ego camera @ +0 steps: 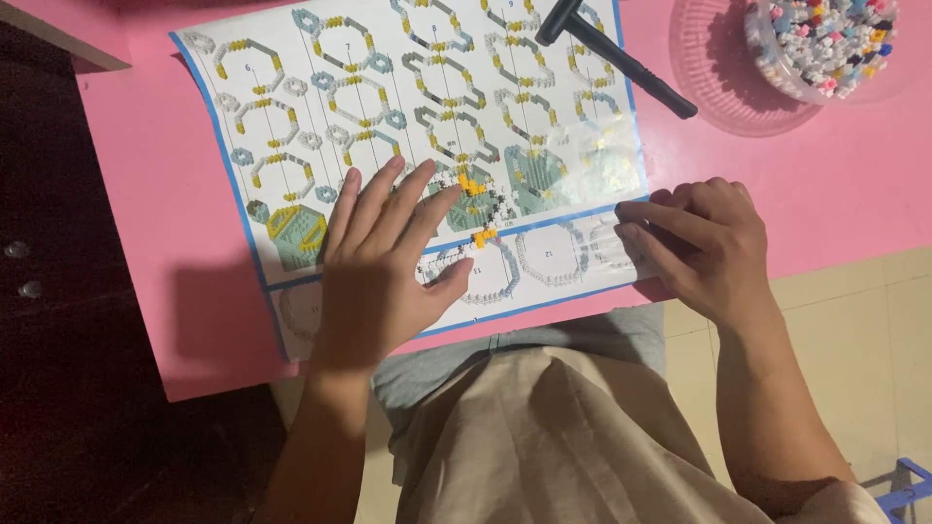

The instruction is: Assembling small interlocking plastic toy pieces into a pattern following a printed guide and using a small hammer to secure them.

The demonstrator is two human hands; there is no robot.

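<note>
A printed instruction sheet (408, 107) with a blue border and pictures of small brick assemblies lies on the pink table (165, 243). My left hand (383, 267) lies flat on the sheet, fingers spread and pointing away from me, its fingertips touching a small cluster of tiny white, black and yellow bricks (478, 199) standing on the sheet. My right hand (704, 243) rests at the sheet's right edge, fingers curled onto the paper. Neither hand holds anything that I can see.
A black tool with a long handle (621, 58) lies across the sheet's upper right corner. A clear round tub of several mixed coloured small bricks (825, 44) stands at the back right on a clear lid (723, 78). A blue object (908, 485) sits on the tiled floor.
</note>
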